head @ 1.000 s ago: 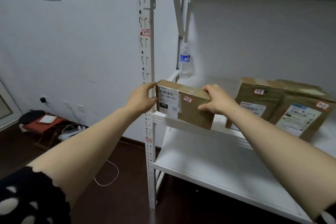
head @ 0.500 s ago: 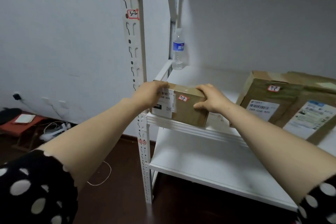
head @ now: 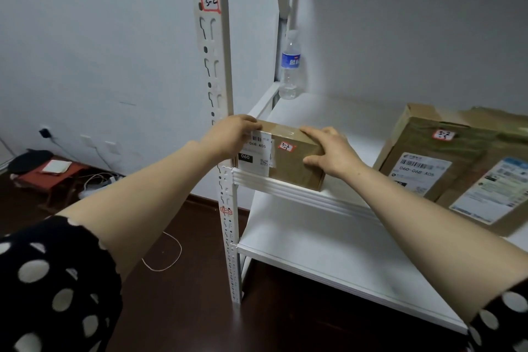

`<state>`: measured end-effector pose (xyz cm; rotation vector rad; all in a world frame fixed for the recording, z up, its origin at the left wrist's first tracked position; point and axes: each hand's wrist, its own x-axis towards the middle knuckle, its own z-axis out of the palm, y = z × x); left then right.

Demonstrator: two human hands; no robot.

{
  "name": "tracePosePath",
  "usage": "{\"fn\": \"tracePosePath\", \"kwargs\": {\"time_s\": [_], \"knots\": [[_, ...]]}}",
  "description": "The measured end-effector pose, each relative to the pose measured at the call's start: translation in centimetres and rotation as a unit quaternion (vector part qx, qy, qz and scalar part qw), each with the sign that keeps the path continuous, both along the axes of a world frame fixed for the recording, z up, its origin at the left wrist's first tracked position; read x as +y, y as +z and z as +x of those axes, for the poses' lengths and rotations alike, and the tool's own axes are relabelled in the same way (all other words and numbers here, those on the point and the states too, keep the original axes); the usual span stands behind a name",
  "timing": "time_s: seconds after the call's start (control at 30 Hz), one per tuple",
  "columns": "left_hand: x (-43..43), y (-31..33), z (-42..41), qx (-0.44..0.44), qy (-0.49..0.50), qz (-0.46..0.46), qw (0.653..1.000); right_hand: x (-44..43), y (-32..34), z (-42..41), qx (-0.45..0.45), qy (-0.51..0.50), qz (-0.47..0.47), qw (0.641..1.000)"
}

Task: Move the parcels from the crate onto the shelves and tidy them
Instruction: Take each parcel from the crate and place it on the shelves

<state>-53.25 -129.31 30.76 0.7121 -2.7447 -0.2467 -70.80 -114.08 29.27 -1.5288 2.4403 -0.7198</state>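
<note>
White walls close off a corner where a metal rack stands on a dark floor, with its slotted upright post point(head: 214, 66) at the frame's centre. The middle shelf point(head: 303, 190) carries a small box point(head: 288, 163) at its front left corner. The box's left end is tight beside the post and its labelled face looks out over the shelf lip.

Its long axis runs along that front edge, roughly nine o'clock to four o'clock. The left hand point(head: 231, 137) caps the nine o'clock end, fingers curled over the top corner. The right hand point(head: 333, 156) caps the four o'clock end, fingers laid across the top and thumb down on the front face. Both hands grip the box, one at each end, so neither is nearer.

Two larger parcels point(head: 445, 157) lean at three o'clock, well apart from the box, with bare shelf between. A water bottle point(head: 290, 66) stands upright at twelve o'clock, in the back corner.

The box looks placed but not yet squared up. Any straightening probably means sliding it toward twelve o'clock, away from the lip, or toward three o'clock, closer to the parcels. Whether its base rests fully on the shelf is hidden behind the lip.
</note>
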Motion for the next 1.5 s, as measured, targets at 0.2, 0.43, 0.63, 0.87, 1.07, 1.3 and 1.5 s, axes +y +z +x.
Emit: {"fn": "tracePosePath", "kwargs": {"time_s": [0.2,0.43,0.63,0.87,1.07,1.3,1.5], "knots": [[0.2,0.0,0.2,-0.019,0.016,-0.028,0.999,-0.1,0.1,0.2,-0.004,-0.003,0.004,1.000],[0.5,0.2,0.3,-0.012,0.015,-0.028,0.999,-0.2,0.1,0.5,-0.036,-0.034,-0.018,0.999],[1.1,0.2,0.4,0.025,0.025,-0.001,0.999,-0.1,0.2,0.4,-0.022,-0.039,-0.016,0.999],[3.9,0.2,0.7,0.048,0.070,0.012,0.996,1.6,0.9,1.1,0.089,-0.055,-0.066,0.992],[7.9,-0.9,2.0,0.086,0.086,-0.005,0.993,5.2,0.0,3.6,0.157,-0.035,-0.120,0.980],[13.9,-4.1,0.8,-0.069,-0.031,0.006,0.997,13.7,-3.5,7.0,0.130,-0.128,-0.032,0.983],[19.9,-8.3,1.6,-0.207,-0.157,-0.017,0.966,23.2,-7.1,12.7,-0.013,-0.339,0.090,0.936]]}}
